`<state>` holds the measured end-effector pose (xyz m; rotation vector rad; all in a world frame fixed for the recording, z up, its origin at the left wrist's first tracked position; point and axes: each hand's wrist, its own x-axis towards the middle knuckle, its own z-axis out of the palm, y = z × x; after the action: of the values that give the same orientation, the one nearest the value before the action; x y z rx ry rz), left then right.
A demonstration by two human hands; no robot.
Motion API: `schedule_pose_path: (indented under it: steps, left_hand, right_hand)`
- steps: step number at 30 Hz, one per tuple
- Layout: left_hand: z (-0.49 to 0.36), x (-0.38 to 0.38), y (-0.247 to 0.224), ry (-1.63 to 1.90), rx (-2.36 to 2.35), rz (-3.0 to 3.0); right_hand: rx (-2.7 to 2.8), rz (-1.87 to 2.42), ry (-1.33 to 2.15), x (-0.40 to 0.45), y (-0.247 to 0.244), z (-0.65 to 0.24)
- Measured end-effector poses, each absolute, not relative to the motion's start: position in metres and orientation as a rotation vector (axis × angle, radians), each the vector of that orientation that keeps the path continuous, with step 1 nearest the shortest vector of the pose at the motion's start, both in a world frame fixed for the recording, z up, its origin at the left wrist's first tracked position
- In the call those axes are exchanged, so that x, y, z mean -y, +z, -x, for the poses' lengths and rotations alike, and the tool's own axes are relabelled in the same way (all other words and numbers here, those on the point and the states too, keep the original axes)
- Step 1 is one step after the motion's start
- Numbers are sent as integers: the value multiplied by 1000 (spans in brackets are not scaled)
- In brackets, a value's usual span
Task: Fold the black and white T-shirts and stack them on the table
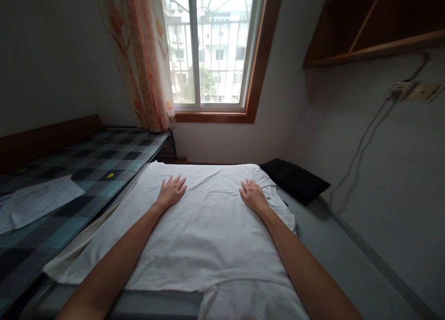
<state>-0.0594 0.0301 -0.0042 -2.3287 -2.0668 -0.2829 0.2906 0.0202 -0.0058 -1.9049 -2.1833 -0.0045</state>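
Note:
A white T-shirt (pixel 212 227) lies spread out on a grey table (pixel 333 259), with a sleeve toward me at the lower right and light creases across the cloth. My left hand (pixel 172 191) rests flat on the far left part of the shirt, fingers apart. On the far right part, near the collar side, my right hand (pixel 253 195) lies flat too, its fingers stretched out. Neither hand grips the cloth. The shirt's left edge hangs over the table's side, where a second layer shows.
A black folded item (pixel 295 178) lies at the table's far right corner. Left of the table stands a bed with a checked mattress (pixel 114 150) and papers (pixel 41 199) on it. A cable (pixel 361 146) runs down the right wall from a socket. Ahead are a curtain (pixel 144 55) and window.

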Motion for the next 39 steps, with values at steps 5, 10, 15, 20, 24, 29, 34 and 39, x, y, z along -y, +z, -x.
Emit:
schedule_pose_path:
  steps: [5, 10, 15, 20, 24, 29, 34, 39]
  left_hand:
    - [60, -30, -4, -286, 2070, 2329]
    - [60, -31, -5, -295, 2068, 2333]
    - [61, -32, -6, -293, 2069, 2332]
    - [62, -32, -8, -287, 2055, 2331]
    - [62, -32, -8, -289, 2061, 2329]
    - [62, -33, -8, -289, 2064, 2330]
    - [62, -32, -7, -281, 2061, 2329]
    - [62, -32, -7, -268, 2082, 2332]
  right_hand:
    - [2181, 1905, -3, -19, -5, -290]
    - [2181, 1923, 4, -20, -6, -290]
    - [2175, 1913, 5, -19, -6, -290]
    - [2175, 1908, 15, -18, -6, -290]
    - [2168, 1905, 6, -18, -6, -290]
    - [2167, 1906, 1, -18, -6, -290]
    - [2179, 1913, 7, -19, -6, -291]
    - [2080, 2061, -31, -14, -5, -285]
